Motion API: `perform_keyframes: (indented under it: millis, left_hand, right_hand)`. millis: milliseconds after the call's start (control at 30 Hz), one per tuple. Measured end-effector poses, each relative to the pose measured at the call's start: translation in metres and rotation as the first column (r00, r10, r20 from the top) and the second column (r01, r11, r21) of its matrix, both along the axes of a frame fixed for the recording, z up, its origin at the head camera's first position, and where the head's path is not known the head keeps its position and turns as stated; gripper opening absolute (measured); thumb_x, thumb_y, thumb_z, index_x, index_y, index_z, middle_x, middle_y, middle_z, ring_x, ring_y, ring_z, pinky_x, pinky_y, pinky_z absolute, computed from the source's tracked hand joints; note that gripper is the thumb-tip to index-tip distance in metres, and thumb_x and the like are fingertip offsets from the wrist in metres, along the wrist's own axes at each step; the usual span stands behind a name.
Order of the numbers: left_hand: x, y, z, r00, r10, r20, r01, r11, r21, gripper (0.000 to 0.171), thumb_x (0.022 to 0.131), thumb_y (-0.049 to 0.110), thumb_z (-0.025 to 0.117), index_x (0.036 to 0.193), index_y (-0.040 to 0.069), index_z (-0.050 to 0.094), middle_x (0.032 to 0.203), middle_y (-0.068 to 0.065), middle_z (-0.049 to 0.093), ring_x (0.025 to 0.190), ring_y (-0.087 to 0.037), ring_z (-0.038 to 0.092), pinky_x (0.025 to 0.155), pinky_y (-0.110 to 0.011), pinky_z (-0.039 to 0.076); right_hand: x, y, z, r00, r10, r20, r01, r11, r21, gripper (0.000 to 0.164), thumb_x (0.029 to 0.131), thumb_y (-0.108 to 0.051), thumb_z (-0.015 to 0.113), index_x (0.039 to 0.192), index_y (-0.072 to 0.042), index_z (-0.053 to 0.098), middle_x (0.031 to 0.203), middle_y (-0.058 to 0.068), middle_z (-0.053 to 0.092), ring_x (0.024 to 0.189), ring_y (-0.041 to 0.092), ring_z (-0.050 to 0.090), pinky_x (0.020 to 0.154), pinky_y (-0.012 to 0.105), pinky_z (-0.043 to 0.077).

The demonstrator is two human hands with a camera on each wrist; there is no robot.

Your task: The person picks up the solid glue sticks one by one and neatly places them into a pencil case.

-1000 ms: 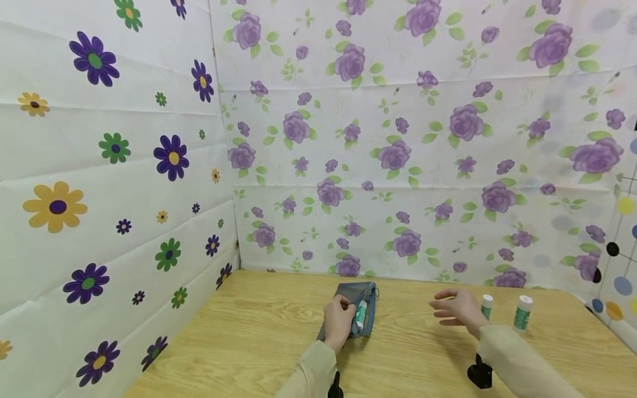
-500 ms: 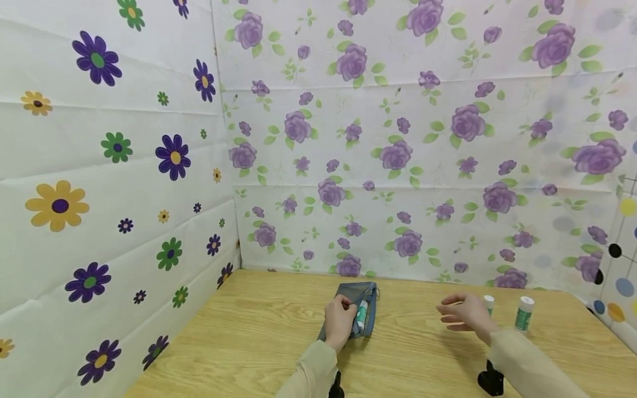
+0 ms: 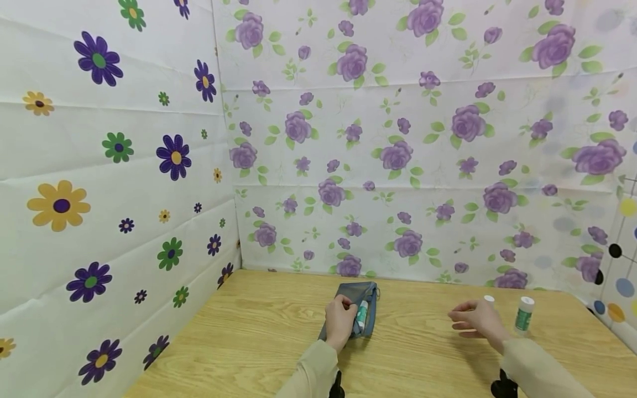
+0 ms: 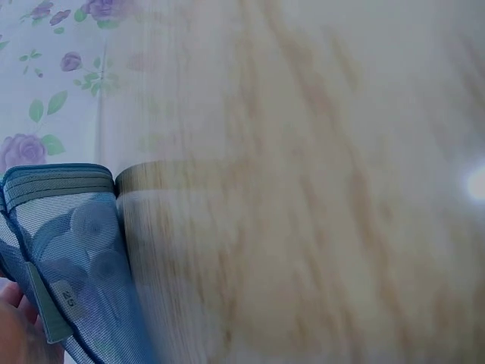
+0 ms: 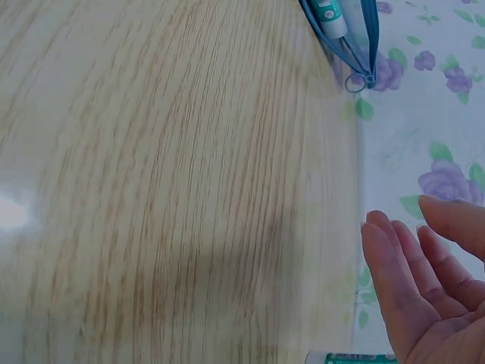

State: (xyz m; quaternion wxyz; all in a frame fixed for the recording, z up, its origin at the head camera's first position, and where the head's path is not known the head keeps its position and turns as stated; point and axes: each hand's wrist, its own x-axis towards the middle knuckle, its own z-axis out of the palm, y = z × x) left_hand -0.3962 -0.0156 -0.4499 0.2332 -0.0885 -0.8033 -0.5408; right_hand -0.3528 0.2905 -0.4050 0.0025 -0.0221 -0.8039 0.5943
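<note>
My left hand pinches the near edge of a blue-grey mesh zip pouch on the table. Inside its open mouth lies a green-and-white glue stick. Through the mesh in the left wrist view, round pale shapes show dimly. My right hand hovers above the table, fingers loosely bent with nothing between them. Just behind it stands a second glue stick, its white cap showing and its body mostly hidden by the hand. A larger white-capped glue stick stands upright farther right.
The wood-grain table meets a flower-printed sheet at the back and another patterned sheet on the left. A small ring hangs at the pouch's zip end. Black wrist mounts sit under the sleeves.
My right hand has drifted right, toward the two standing glue sticks, and now covers more of the nearer one. My left hand and the pouch have stayed in place.
</note>
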Motion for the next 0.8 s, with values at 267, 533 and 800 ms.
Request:
perform_keyframes:
  millis: [267, 533, 800]
  left_hand:
    - [-0.001, 0.0, -0.001, 1.0, -0.003, -0.005, 0.003, 1.0, -0.002, 0.011, 0.083, 0.0, 0.059, 0.075, 0.007, 0.057, 0.063, 0.002, 0.048, 0.046, -0.009, 0.042, 0.043, -0.026, 0.036]
    - [-0.001, 0.0, -0.002, 1.0, -0.004, -0.003, 0.004, 1.0, 0.003, 0.01, 0.083, 0.001, 0.059, 0.075, 0.008, 0.057, 0.063, 0.002, 0.048, 0.046, -0.01, 0.043, 0.042, -0.026, 0.037]
    - [-0.002, 0.0, -0.001, 1.0, -0.002, 0.001, 0.002, 1.0, -0.005, 0.01, 0.083, 0.0, 0.059, 0.075, 0.007, 0.057, 0.063, 0.002, 0.048, 0.047, -0.01, 0.043, 0.044, -0.026, 0.037]
  right_hand:
    - [0.004, 0.018, -0.002, 1.0, -0.019, 0.024, 0.018, 1.0, 0.015, 0.027, 0.086, -0.009, 0.061, 0.1, 0.013, 0.053, 0.084, 0.01, 0.063, 0.079, 0.031, 0.063, 0.069, 0.043, 0.049]
    - [0.006, 0.032, -0.004, 0.999, -0.044, 0.007, 0.043, 0.996, 0.073, 0.025, 0.084, -0.008, 0.062, 0.096, 0.013, 0.055, 0.081, 0.01, 0.063, 0.075, 0.028, 0.063, 0.066, 0.041, 0.05]
    - [0.007, 0.045, -0.006, 0.999, -0.052, 0.016, 0.05, 0.991, 0.127, 0.03, 0.084, -0.011, 0.063, 0.097, 0.014, 0.054, 0.084, 0.014, 0.062, 0.073, 0.026, 0.063, 0.066, 0.041, 0.05]
